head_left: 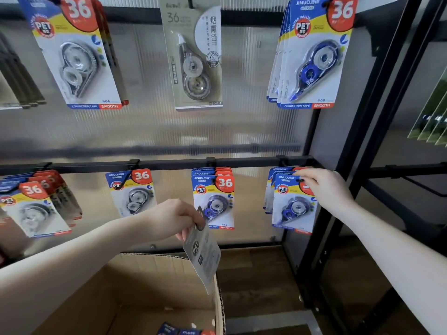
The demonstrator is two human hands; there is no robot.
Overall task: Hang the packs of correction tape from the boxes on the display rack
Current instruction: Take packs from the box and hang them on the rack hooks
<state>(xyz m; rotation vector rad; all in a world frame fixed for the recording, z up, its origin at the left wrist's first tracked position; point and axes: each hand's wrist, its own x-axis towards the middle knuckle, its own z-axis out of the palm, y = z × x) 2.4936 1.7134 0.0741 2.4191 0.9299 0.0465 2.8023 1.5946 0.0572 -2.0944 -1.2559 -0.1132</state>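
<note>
My right hand [325, 189] pinches the top of a blue correction tape pack [292, 206] at the far right hook of the lower rail [169, 163], in front of other blue packs hanging there. My left hand [174, 218] holds another pack [203, 255] by its top edge, grey back side toward me, hanging down over the open cardboard box [150, 281]. More packs [186, 331] lie at the bottom of the box. Blue packs [214, 199] and a grey pack [131, 193] hang on the lower rail's middle hooks.
The upper row holds grey packs [77, 56], a beige pack [196, 59] and blue packs [314, 56]. More grey packs [33, 206] hang at lower left. Black rack posts [358, 153] stand at the right, with another rack and green items [433, 122] beyond.
</note>
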